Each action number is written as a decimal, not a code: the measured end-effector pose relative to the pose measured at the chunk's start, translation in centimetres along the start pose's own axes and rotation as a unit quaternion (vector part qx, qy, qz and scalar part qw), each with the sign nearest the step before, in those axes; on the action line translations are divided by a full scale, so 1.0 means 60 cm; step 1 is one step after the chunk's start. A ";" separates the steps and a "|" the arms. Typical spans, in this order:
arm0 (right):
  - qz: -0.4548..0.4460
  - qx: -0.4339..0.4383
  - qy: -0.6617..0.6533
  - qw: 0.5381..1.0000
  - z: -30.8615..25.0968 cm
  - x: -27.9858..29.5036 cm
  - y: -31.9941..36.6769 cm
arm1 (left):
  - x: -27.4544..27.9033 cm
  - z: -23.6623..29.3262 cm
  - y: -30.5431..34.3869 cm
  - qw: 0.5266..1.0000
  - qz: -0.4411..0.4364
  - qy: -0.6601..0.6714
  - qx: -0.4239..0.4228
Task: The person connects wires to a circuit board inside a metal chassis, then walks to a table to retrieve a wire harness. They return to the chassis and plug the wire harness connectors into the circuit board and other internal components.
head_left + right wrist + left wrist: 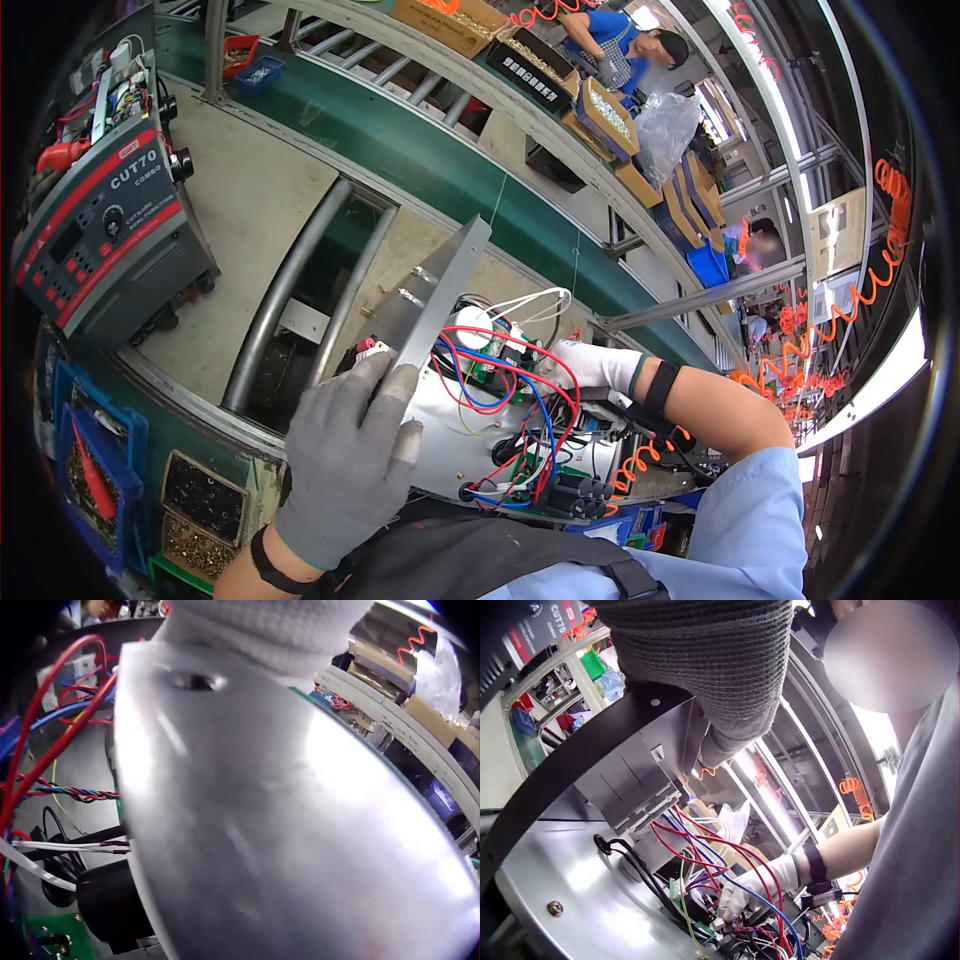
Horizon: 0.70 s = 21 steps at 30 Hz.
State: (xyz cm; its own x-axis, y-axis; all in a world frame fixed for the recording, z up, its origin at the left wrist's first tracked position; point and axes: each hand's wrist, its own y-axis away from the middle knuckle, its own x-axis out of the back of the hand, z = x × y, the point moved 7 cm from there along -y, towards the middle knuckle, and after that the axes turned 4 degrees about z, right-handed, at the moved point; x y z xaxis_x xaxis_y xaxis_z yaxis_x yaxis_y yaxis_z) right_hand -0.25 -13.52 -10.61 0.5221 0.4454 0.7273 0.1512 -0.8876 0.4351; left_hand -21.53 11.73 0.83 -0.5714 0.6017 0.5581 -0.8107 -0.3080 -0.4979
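My left hand (pixel 345 460), in a grey glove, grips the near end of an upright grey metal panel (pixel 435 295) of an opened machine chassis. My right hand (pixel 595 365), in a white glove, reaches among the wiring at the chassis's far right end. In the left wrist view its curled fingertips pinch a small white connector (pixel 718 924). Red and blue wires (pixel 575 395) loop over the silver base plate (pixel 435 415) between the two hands. A shiny metal plate (pixel 247 787) fills most of the right wrist view and hides the right fingers there.
A finished-looking CUT70 machine (pixel 115 220) stands at the left. Metal rollers (pixel 300 290) cross the bench beside the chassis. Blue bins (pixel 100 480) and a box of small screws (pixel 200 545) sit at lower left. Another person (pixel 620 50) works beyond the green conveyor (pixel 400 150).
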 end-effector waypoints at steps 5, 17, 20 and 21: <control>-0.014 -0.349 -0.053 0.935 -0.007 0.040 0.004 | 0.001 -0.001 0.000 1.000 -0.001 0.000 0.006; -0.052 -0.426 -0.017 0.903 0.019 0.049 0.006 | 0.002 0.004 0.004 1.000 0.012 0.017 -0.022; 0.018 -0.134 -0.189 0.973 -0.114 0.102 -0.058 | -0.003 -0.014 0.071 0.996 0.062 0.010 0.068; -0.014 -0.112 -0.209 0.971 -0.138 0.109 -0.060 | 0.031 -0.023 0.093 0.992 0.082 0.002 0.093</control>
State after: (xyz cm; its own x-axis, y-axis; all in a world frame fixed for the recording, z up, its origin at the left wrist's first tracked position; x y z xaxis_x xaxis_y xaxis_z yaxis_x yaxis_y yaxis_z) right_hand -4.35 -6.42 -3.04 0.8227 0.3408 0.4550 0.0084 -0.8075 0.5897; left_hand -26.95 12.12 -1.81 -0.6968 0.5360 0.4767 -0.7172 -0.5325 -0.4496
